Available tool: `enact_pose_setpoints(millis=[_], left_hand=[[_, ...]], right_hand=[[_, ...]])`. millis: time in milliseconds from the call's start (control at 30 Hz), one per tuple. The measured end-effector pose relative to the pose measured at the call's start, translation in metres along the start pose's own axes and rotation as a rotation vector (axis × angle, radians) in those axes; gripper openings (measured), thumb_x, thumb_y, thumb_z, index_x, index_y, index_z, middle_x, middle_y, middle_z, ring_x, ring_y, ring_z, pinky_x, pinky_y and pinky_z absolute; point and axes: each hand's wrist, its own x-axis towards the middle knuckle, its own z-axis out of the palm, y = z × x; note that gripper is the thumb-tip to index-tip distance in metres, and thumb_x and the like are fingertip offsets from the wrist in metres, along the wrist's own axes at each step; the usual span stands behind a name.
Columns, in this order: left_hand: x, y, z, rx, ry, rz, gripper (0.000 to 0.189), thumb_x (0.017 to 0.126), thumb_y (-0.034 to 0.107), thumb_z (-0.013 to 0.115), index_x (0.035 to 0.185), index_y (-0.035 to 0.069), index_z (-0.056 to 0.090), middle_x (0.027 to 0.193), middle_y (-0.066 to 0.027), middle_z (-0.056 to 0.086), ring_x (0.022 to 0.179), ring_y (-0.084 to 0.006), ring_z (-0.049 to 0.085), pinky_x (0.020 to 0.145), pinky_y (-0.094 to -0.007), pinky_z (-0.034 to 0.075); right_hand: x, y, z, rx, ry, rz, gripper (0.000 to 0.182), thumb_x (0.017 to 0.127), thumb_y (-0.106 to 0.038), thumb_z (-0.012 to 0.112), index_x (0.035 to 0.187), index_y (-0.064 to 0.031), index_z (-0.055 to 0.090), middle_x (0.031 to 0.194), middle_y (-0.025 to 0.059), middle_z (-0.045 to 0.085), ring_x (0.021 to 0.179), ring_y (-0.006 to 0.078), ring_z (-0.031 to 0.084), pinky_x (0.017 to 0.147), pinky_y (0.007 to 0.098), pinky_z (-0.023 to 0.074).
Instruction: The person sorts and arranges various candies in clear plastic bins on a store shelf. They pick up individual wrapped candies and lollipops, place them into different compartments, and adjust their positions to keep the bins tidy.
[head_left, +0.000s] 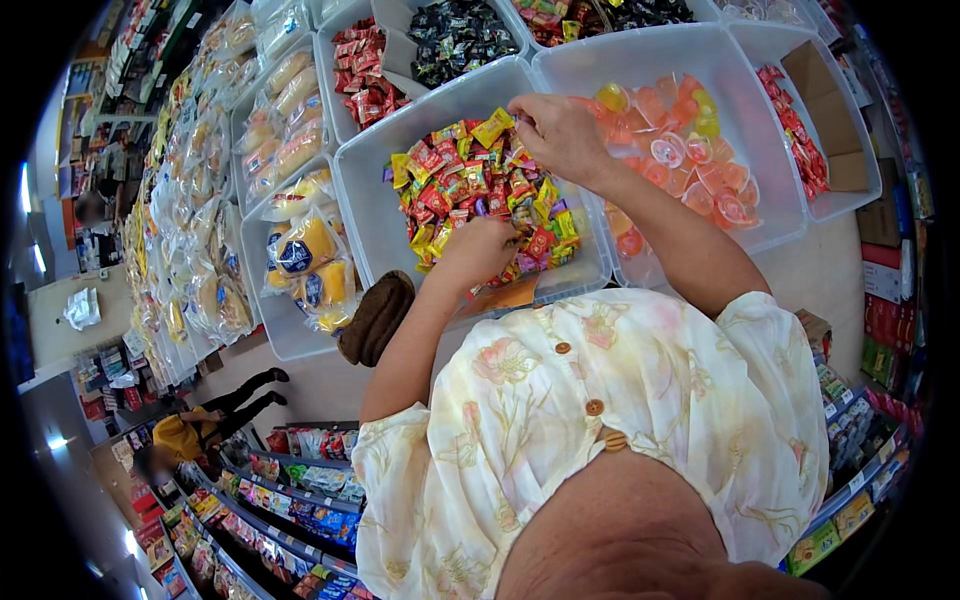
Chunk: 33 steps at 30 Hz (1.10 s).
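A clear plastic bin (367, 195) before me holds a heap of wrapped candies (450, 180) in red, yellow and purple. My left hand (480, 251) reaches into the near part of the heap, its fingertips hidden among the wrappers. Over the bin's right side, my right hand (559, 139) bends its fingers down at the heap's far right edge. A yellow wrapped candy (493, 128) lies right beside those fingertips; whether they grip it is unclear. Orange-brown card (499, 295) shows at the bin's near wall.
To the right stands a bin of orange and yellow jelly cups (697, 169). Bagged yellow cakes (307, 251) and wrapped bread rolls (296, 112) fill bins at left. Black-wrapped candies (461, 41) lie beyond. A brown padded object (376, 319) is beside my left forearm. A person (187, 431) stands by shelves.
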Motion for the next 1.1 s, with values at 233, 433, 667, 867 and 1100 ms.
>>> enact_pose_setpoints(millis=[233,433,667,867,1100], left_hand=[[0.006,-0.007,-0.023,-0.787,0.329,-0.217,0.008,0.071,0.005,0.057,0.073,-0.002,0.053,0.061,-0.0053,0.053,0.054,-0.0162,0.054,0.049,-0.0303,0.04],[0.015,-0.004,-0.025,-1.255,0.499,-0.273,0.021,0.069,-0.001,0.057,0.088,-0.002,0.048,0.06,-0.0015,0.051,0.047,-0.0093,0.049,0.04,-0.0198,0.036],[0.052,-0.027,-0.024,-0.067,0.726,-0.091,0.021,0.068,0.004,0.054,0.088,0.002,0.048,0.078,-0.013,0.054,0.066,-0.0281,0.055,0.055,-0.0359,0.044],[0.056,-0.018,-0.034,0.097,0.652,-0.035,0.024,0.071,0.005,0.051,0.094,0.003,0.05,0.09,-0.0171,0.054,0.075,-0.0315,0.055,0.06,-0.0377,0.045],[0.008,-0.017,-0.054,-1.767,0.396,-0.155,0.034,0.085,0.029,0.041,0.096,-0.002,0.049,0.088,-0.0154,0.057,0.07,-0.0182,0.057,0.052,-0.0252,0.043]], right_hand=[[0.0,-0.001,0.001,-0.007,-0.001,-0.011,0.015,0.071,-0.009,0.05,0.083,-0.0011,0.055,0.072,0.0148,0.057,0.066,0.0299,0.055,0.057,0.0362,0.0429],[-0.001,-0.001,0.0,0.005,-0.004,0.015,0.016,0.07,-0.012,0.048,0.081,-0.004,0.056,0.074,0.0145,0.057,0.069,0.0315,0.055,0.061,0.041,0.0427],[0.0,-0.002,0.0,-0.002,-0.002,-0.022,0.016,0.071,-0.009,0.05,0.084,-0.0015,0.055,0.074,0.0147,0.057,0.065,0.0295,0.055,0.057,0.0354,0.043],[0.001,0.001,0.002,0.018,0.006,-0.026,0.016,0.07,-0.011,0.048,0.081,-0.0031,0.056,0.072,0.0152,0.057,0.068,0.0314,0.055,0.06,0.0408,0.0426],[0.0,0.001,0.002,0.035,0.0,-0.01,0.015,0.072,-0.009,0.051,0.084,-0.0013,0.055,0.072,0.0139,0.056,0.065,0.0266,0.055,0.057,0.0342,0.0423]])
